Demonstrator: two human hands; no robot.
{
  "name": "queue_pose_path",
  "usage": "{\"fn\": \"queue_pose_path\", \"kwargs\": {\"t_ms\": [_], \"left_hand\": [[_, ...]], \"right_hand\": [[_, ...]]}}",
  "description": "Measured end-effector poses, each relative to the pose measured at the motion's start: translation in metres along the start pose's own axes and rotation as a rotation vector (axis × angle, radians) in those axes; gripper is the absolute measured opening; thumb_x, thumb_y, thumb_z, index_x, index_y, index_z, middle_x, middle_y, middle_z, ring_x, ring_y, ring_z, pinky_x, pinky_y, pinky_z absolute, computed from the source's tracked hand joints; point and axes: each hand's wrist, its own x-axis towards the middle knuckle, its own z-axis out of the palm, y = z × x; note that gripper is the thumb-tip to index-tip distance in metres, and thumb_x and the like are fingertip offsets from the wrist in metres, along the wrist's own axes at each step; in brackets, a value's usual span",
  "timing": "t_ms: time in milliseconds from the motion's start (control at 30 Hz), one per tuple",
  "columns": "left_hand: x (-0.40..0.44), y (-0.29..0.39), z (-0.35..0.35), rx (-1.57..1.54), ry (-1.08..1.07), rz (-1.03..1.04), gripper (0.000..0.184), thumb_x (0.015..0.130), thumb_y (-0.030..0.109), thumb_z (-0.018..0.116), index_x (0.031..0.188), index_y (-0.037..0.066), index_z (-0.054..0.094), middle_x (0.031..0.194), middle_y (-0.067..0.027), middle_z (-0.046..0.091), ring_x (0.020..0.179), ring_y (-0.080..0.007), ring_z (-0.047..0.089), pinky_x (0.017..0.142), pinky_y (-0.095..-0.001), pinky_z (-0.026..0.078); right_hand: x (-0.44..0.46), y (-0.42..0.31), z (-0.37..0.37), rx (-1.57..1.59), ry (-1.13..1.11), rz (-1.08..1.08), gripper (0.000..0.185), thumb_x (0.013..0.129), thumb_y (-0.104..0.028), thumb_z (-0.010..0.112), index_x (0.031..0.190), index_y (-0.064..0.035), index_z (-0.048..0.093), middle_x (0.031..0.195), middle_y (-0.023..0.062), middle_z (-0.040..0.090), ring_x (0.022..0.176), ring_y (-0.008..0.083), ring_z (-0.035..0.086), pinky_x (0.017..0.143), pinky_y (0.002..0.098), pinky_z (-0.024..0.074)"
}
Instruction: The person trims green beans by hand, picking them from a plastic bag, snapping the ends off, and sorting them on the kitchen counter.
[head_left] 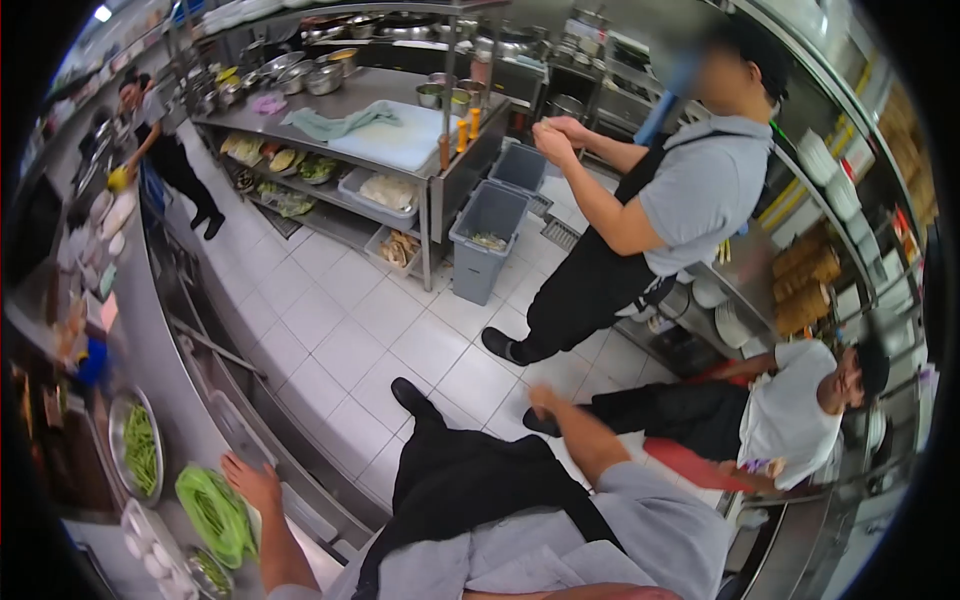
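Note:
My left hand [255, 483] rests at the edge of the steel counter with its fingers stretched out, holding nothing. Right beside it lies a green plastic bag [215, 512] with green vegetables inside. A steel bowl [116, 440] of cut green beans [141, 450] stands further left. Below the bag are a smaller bowl of chopped greens [208, 572] and a tray of white eggs [158, 562]. My right hand [543, 402] hangs in the air over the floor, its fingers curled in with no object showing in them.
A co-worker [690, 190] stands ahead with hands together; another person [790, 415] is at the right, beside something red. Grey bins [488, 250] stand by a steel table holding a white cutting board [400, 140] and green cloth [345, 122]. A further person [165, 150] works at far left.

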Motion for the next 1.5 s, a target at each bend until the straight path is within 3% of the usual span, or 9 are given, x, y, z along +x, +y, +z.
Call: {"fn": "queue_pose_path", "kwargs": {"t_ms": [200,467,600,733,767,867,1000,1233,1500], "left_hand": [[0.014,0.006,-0.009,0.016,-0.024,-0.025,0.093,0.082,0.028,0.074,0.154,-0.004,0.025,0.160,-0.0228,0.028,0.149,-0.0365,0.026,0.122,-0.0489,0.020],[0.026,0.009,-0.011,0.107,-0.069,-0.014,0.101,0.081,0.039,0.075,0.156,-0.004,0.022,0.161,-0.0236,0.026,0.150,-0.0365,0.024,0.121,-0.0503,0.018],[0.024,-0.010,0.025,-0.064,-0.021,0.049,0.100,0.082,0.045,0.071,0.154,-0.006,0.026,0.161,-0.0309,0.021,0.150,-0.0460,0.018,0.122,-0.0571,0.011],[0.027,-0.003,0.011,-0.252,0.060,0.014,0.095,0.079,0.038,0.077,0.153,-0.001,0.032,0.158,-0.0311,0.027,0.150,-0.0457,0.019,0.122,-0.0567,0.013],[0.023,-0.010,0.018,-0.220,0.085,-0.035,0.092,0.079,0.035,0.077,0.152,-0.001,0.033,0.156,-0.0302,0.031,0.149,-0.0442,0.021,0.122,-0.0566,0.016],[0.017,-0.020,-0.019,-0.824,-0.036,-0.163,0.062,0.081,0.026,0.076,0.134,0.000,0.056,0.149,-0.0274,0.042,0.141,-0.0450,0.035,0.117,-0.0548,0.026],[-0.019,-0.051,-0.081,-0.502,0.381,-0.213,0.042,0.085,0.021,0.072,0.121,0.001,0.066,0.139,-0.0257,0.053,0.129,-0.0428,0.049,0.108,-0.0488,0.039],[-0.059,-0.118,-0.073,-0.703,0.312,-0.587,0.024,0.096,0.014,0.057,0.112,0.000,0.068,0.106,-0.0225,0.068,0.100,-0.0415,0.063,0.094,-0.0474,0.047],[-0.051,-0.073,-0.095,-1.215,0.340,-0.573,0.030,0.104,0.016,0.052,0.118,-0.009,0.064,0.106,-0.0145,0.068,0.090,-0.0203,0.064,0.082,-0.0323,0.053]], "right_hand": [[-0.204,-0.002,0.075,0.173,-0.302,0.744,0.019,0.082,-0.022,0.063,0.072,-0.0070,0.067,0.068,0.0082,0.065,0.063,0.0214,0.063,0.061,0.0376,0.0514],[-0.207,0.007,0.063,0.151,-0.307,0.829,0.026,0.089,-0.026,0.059,0.074,-0.0062,0.066,0.066,0.0079,0.063,0.056,0.0218,0.059,0.054,0.0397,0.0486],[-0.065,-0.018,0.044,-0.055,-0.232,0.512,0.029,0.092,-0.029,0.056,0.075,-0.0058,0.065,0.065,0.0078,0.062,0.053,0.0221,0.057,0.051,0.0407,0.0471],[0.166,-0.109,0.078,0.106,0.024,-0.193,0.033,0.095,-0.031,0.054,0.077,-0.0054,0.065,0.063,0.0076,0.061,0.049,0.0223,0.055,0.047,0.0417,0.0457],[0.140,-0.249,0.087,0.128,0.049,-0.001,0.025,0.097,-0.023,0.054,0.085,-0.0038,0.065,0.063,0.0053,0.059,0.051,0.0179,0.055,0.047,0.0327,0.0457],[0.169,-0.443,0.160,0.266,-0.186,-0.307,0.017,0.097,-0.017,0.061,0.093,-0.0020,0.069,0.071,0.0040,0.060,0.061,0.0112,0.057,0.056,0.0258,0.0480],[0.067,-0.659,0.295,-0.022,-0.581,-0.835,0.022,0.098,-0.017,0.062,0.109,0.0004,0.069,0.091,0.0079,0.070,0.089,0.0159,0.065,0.084,0.0321,0.0537],[-0.061,-0.708,0.483,-0.349,-1.061,-1.171,0.018,0.091,-0.011,0.066,0.102,0.0001,0.074,0.097,0.0149,0.073,0.086,0.0248,0.069,0.079,0.0355,0.0550],[-0.054,-0.707,0.356,0.554,-1.471,-0.229,0.042,0.104,-0.040,0.055,0.124,-0.0044,0.060,0.101,0.0104,0.068,0.090,0.0161,0.067,0.078,0.0315,0.0555]]}}
